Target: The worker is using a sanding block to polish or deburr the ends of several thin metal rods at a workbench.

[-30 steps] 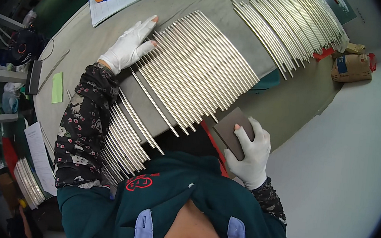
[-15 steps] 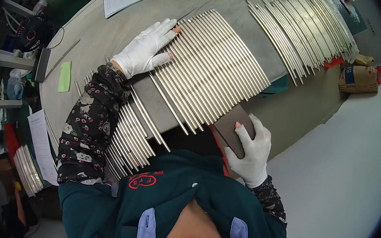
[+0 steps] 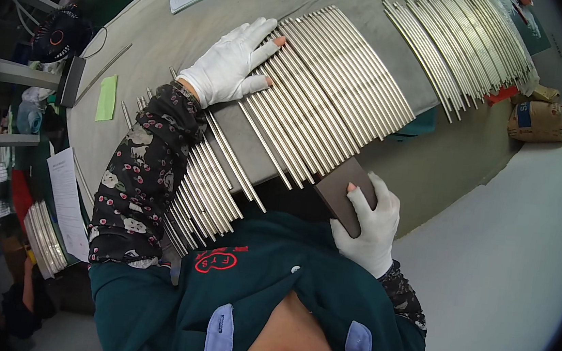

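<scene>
Seemingly for steadiness, the left hand (image 3: 234, 64) is laid open on the middle rods' (image 3: 346, 79) left edge, atop the desk (image 3: 165, 40). By the right hand (image 3: 372, 230), a dark block (image 3: 335, 191) is gripped beside their near ends, perhaps as a stop. Further rods (image 3: 465, 51) are grouped apart.

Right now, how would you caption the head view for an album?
Gloved left hand at a row of metal rods, right hand holding a brown block.

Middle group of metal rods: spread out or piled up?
Spread out: the rods lie side by side across the table, with the left hand at their left edge.
</scene>
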Tool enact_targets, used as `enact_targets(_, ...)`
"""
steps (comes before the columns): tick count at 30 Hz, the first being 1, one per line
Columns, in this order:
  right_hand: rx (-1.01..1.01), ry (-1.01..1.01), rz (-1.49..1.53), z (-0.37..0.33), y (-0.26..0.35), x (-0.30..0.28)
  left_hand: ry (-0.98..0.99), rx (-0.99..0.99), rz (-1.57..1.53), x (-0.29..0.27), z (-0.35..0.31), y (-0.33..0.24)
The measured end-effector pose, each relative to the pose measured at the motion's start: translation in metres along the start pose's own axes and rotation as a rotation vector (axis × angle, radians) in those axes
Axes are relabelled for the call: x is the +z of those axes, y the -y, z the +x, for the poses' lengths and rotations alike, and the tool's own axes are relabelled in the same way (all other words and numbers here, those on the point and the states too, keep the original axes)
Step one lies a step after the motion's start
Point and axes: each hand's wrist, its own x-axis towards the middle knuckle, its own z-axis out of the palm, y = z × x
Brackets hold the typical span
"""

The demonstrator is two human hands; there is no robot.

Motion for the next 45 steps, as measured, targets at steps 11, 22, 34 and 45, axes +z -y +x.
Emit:
enact_targets(11, -0.032, -0.135, -0.128, 0.004, -0.007, -0.022, -0.065, -0.034, 0.01, -0.019, -0.006, -0.034)
enact_targets(22, -0.092, -0.091, -0.28, 0.058, 0.012, 0.005, 0.021, 0.068, -0.105, -0.017, -0.01, -0.06)
enact_targets(34, -0.556, -0.134, -0.193, 0.007, -0.009, -0.011, 0.035, -0.145, -0.011, -0.034, -0.087, 0.022)
enact_targets(45, -0.892, -0.037, 0.012, 0.038, 0.028, 0.025, 0.004, -0.056, -0.344, -0.034, -0.091, -0.011)
